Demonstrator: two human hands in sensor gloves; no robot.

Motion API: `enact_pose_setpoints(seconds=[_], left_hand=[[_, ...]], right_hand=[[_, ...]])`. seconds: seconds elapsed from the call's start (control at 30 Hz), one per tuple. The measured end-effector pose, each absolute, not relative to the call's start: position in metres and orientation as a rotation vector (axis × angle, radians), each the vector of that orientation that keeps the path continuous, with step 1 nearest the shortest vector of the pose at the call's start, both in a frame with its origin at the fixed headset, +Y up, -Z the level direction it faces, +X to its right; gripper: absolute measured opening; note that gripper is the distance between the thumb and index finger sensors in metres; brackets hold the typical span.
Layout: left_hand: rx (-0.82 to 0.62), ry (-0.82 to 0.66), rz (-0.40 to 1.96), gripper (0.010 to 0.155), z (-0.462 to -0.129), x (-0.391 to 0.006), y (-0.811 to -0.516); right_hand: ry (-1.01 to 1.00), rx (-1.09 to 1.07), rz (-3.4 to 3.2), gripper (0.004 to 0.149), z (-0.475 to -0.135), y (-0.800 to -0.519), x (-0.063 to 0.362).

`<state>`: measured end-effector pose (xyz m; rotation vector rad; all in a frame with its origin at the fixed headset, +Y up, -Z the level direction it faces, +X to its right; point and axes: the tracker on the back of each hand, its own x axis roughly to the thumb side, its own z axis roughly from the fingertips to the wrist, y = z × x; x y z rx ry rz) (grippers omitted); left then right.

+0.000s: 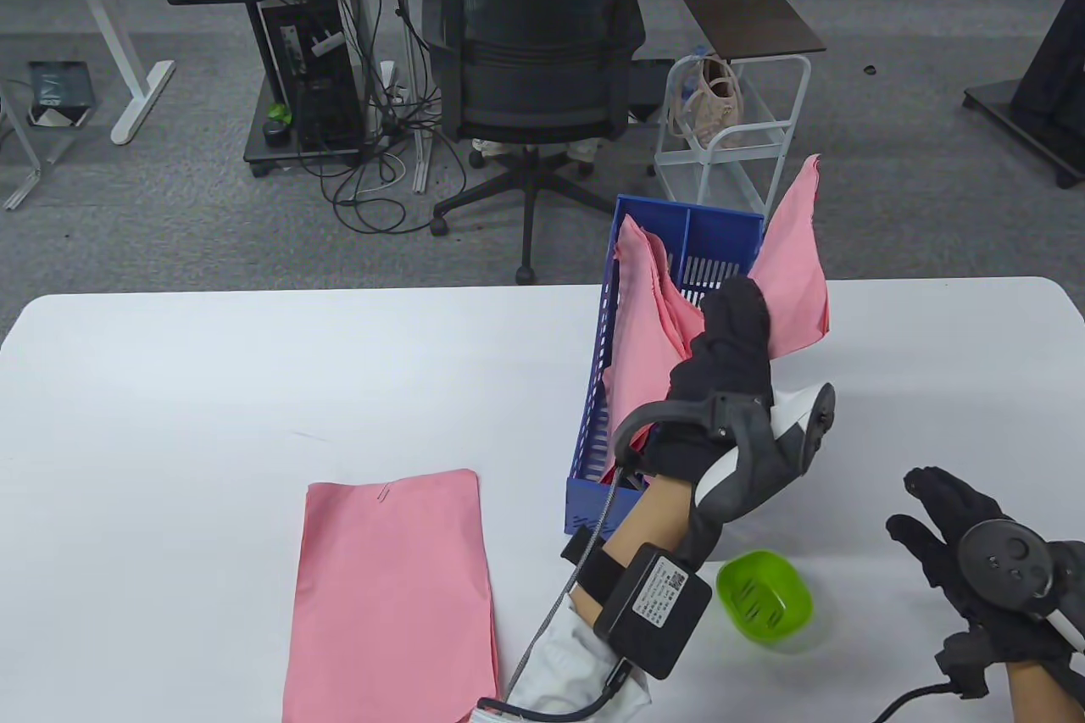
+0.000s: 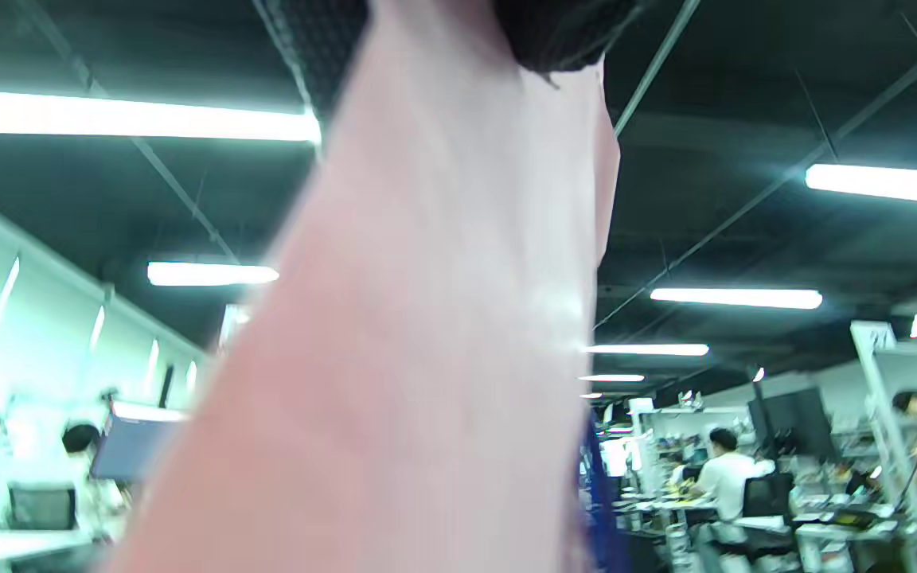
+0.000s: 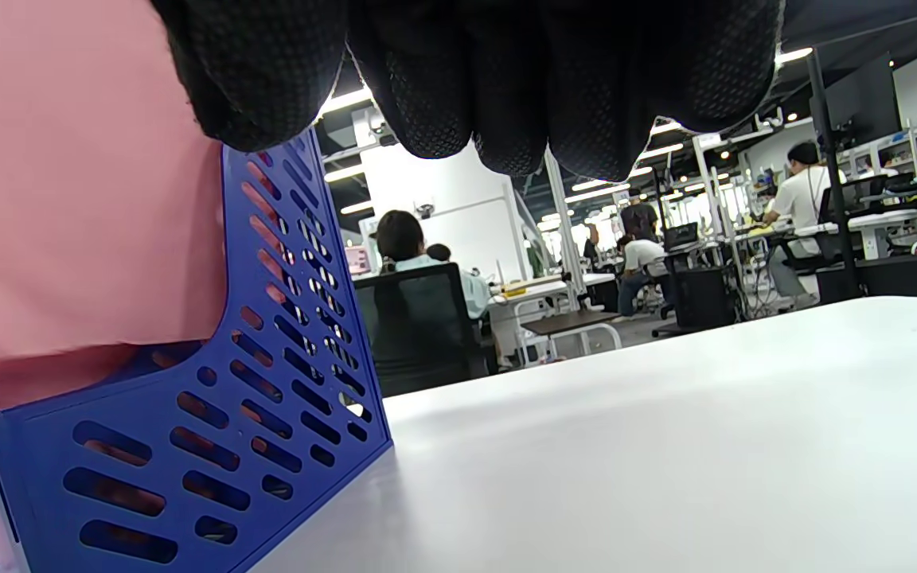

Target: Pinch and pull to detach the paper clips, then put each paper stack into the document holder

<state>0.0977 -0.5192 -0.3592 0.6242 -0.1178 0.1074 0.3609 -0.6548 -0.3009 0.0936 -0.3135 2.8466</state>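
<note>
From the table view, the left hand (image 1: pixel 720 358) reaches over the blue document holder (image 1: pixel 593 384) and grips a pink paper stack (image 1: pixel 797 265) whose upper part stands up and leans over the holder's right wall. Other pink sheets (image 1: pixel 644 308) already sit in the holder's left compartment. The right hand (image 1: pixel 966 536) rests low on the white counter (image 1: pixel 254 367) at the near right, well apart from the holder, fingers extended and relaxed, holding nothing. A second pink stack (image 1: pixel 390 596) lies flat at the near left with a paper clip (image 1: pixel 383 491) on its top edge. A small green dish (image 1: pixel 765 596) sits between the two forearms; its contents are too small to make out.

In the left wrist view, the held stack (image 2: pixel 427 334) fills the middle of the frame, hanging from gloved fingers (image 2: pixel 562 32) at the top edge. Ceiling lights show behind it.

In the right wrist view, the right hand's fingertips (image 3: pixel 506 87) hang free above the counter (image 3: pixel 665 430), just beside the holder's perforated wall (image 3: pixel 267 382), with pink paper behind it.

The step in hand appears to be filing the held stack. The next move likely calls for lowering it upright into a compartment so no edge catches the wall, then turning to the clipped stack.
</note>
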Motion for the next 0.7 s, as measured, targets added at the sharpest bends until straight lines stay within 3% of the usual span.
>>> enact_pose_setpoints(seconds=[0.2, 0.4, 0.53, 0.7], left_hand=[[0.480, -0.159, 0.329, 0.059, -0.378, 0.097, -0.577], [0.390, -0.156, 0.318, 0.060, -0.393, 0.099, -0.618], [0.345, -0.162, 0.275, 0.064, -0.398, 0.098, -0.629], [0.348, -0.297, 0.228, 0.088, -0.385, 0.094, -0.619]], right_hand=[[-0.306, 0.097, 2.862, 0.063, -0.302, -0.657, 0.360], [-0.313, 0.094, 2.872, 0.063, -0.302, -0.658, 0.359], [-0.303, 0.088, 2.882, 0.063, -0.303, -0.659, 0.359], [-0.284, 0.089, 2.898, 0.063, -0.304, -0.662, 0.358]])
